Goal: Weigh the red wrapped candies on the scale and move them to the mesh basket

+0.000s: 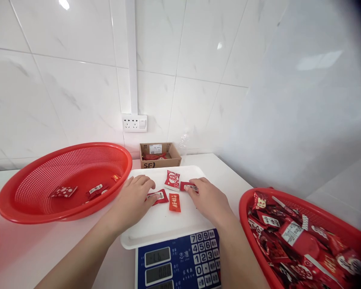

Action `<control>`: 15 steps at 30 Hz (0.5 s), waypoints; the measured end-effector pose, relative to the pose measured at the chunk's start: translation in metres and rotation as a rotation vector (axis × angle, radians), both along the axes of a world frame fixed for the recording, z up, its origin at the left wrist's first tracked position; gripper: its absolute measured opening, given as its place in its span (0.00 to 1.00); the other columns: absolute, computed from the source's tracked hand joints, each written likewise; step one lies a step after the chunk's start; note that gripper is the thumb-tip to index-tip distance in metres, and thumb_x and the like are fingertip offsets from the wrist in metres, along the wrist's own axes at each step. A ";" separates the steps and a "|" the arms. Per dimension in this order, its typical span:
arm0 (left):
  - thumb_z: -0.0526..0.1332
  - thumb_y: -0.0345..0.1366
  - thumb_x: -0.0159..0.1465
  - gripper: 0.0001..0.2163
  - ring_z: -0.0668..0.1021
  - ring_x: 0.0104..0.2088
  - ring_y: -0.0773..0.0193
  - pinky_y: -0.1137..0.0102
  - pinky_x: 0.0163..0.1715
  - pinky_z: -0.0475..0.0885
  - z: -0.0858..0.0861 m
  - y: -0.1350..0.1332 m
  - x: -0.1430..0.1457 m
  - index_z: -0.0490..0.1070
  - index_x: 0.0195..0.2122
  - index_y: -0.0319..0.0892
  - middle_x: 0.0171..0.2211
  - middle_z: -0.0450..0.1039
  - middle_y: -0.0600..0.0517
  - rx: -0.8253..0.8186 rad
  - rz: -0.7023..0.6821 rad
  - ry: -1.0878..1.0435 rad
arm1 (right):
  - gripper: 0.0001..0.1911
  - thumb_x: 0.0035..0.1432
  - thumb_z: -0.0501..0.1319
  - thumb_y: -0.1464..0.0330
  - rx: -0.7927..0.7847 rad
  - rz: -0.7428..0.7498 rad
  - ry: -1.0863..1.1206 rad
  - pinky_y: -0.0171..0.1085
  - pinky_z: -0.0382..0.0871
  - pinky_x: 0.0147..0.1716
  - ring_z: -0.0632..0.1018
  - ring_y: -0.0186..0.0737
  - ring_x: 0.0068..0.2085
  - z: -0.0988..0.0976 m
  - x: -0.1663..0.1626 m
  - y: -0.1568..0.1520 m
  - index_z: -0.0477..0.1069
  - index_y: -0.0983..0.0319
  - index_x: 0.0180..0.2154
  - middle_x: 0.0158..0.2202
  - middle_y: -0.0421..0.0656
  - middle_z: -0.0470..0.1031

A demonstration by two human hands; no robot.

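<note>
scale marked 志准; "sf" seen on ctn. on white tray: red pkt touched by l. hand, fingers apart; small pkt touched by r. hand, grip can't be told.

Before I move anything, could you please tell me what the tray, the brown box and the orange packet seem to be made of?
Tray: probably smooth white plastic, judging by its rounded, moulded-looking rim.
Brown box: matt cardboard, by its thin walls and print directly on the front.
Orange packet: perhaps smooth plastic film, as it looks thin and flat; paper remains possible.
</note>
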State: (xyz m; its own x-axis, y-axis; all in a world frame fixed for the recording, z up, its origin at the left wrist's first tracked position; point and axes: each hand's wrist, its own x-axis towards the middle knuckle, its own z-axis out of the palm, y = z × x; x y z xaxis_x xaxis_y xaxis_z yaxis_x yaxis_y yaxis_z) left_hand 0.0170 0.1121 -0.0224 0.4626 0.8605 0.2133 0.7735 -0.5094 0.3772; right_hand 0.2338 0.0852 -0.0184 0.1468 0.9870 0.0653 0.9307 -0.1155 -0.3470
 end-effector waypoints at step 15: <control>0.53 0.42 0.69 0.13 0.74 0.52 0.50 0.57 0.49 0.70 0.005 -0.010 0.003 0.73 0.46 0.44 0.51 0.74 0.46 -0.042 -0.017 -0.121 | 0.19 0.66 0.53 0.61 0.238 0.057 0.353 0.40 0.74 0.30 0.79 0.43 0.37 0.012 -0.012 -0.019 0.72 0.60 0.53 0.46 0.48 0.78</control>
State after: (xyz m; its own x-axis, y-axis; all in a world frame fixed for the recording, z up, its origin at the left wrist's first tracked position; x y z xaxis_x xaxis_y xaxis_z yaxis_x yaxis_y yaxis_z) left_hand 0.0199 0.1024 -0.0170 0.4503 0.8621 0.2323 0.7125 -0.5038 0.4883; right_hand 0.2219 0.0665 -0.0068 0.1463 0.9578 0.2476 0.7525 0.0547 -0.6563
